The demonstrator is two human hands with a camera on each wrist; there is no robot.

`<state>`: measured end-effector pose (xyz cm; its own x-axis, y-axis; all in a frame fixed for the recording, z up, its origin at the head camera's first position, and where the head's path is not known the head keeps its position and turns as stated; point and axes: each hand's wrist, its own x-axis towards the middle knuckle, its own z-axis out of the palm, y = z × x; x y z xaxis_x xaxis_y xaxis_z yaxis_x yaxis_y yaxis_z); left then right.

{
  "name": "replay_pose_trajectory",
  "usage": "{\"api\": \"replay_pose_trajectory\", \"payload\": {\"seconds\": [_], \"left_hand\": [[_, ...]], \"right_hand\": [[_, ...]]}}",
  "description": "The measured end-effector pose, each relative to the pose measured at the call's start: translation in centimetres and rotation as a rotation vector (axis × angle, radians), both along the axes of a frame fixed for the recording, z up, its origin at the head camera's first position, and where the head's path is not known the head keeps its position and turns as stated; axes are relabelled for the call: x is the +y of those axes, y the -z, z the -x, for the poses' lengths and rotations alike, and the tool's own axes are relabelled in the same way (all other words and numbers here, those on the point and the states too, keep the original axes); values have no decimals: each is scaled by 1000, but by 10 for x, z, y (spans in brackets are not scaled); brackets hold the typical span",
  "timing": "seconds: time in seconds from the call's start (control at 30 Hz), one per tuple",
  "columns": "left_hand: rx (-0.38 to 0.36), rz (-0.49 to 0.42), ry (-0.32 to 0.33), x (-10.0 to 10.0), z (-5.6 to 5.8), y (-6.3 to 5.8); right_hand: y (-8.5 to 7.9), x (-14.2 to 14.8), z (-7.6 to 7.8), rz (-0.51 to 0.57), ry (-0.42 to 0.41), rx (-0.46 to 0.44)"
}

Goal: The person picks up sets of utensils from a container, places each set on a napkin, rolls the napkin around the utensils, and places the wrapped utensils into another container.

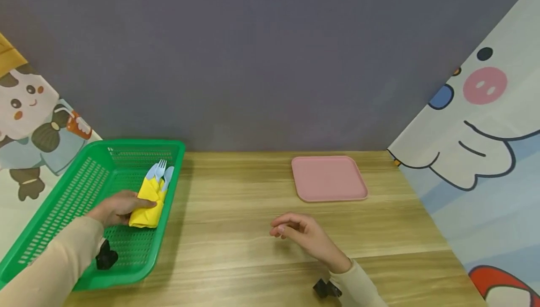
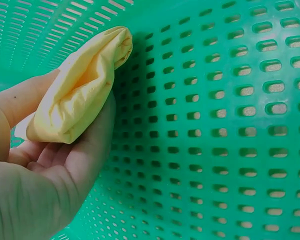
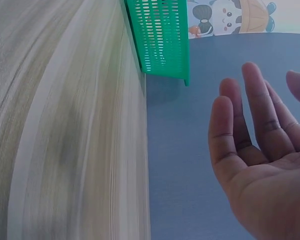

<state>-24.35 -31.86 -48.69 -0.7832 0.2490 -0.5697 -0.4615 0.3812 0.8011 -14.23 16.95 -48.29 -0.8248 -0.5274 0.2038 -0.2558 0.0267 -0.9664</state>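
Observation:
Inside the green basket, my left hand grips a folded yellow napkin by its side. Tucked in the napkin's fold are a fork, a spoon and a knife, all pale plastic, their heads sticking out toward the back. The left wrist view shows the thumb on one face of the napkin and fingers behind it, close to the perforated basket wall. Over the table's middle hovers my right hand, holding nothing, its fingers relaxed and slightly bent.
A pink rectangular tray lies toward the back right of the wooden table. Behind the table rises a grey wall, with cartoon-printed panels along the sides. The basket takes up the table's left end.

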Motion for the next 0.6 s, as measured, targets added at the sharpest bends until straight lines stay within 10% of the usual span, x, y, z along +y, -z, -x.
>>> {"api": "replay_pose_trajectory", "payload": {"seconds": [0.6], "left_hand": [[70, 74, -3, 11, -2, 4]], "right_hand": [[3, 2, 2, 12, -18, -32]]}}
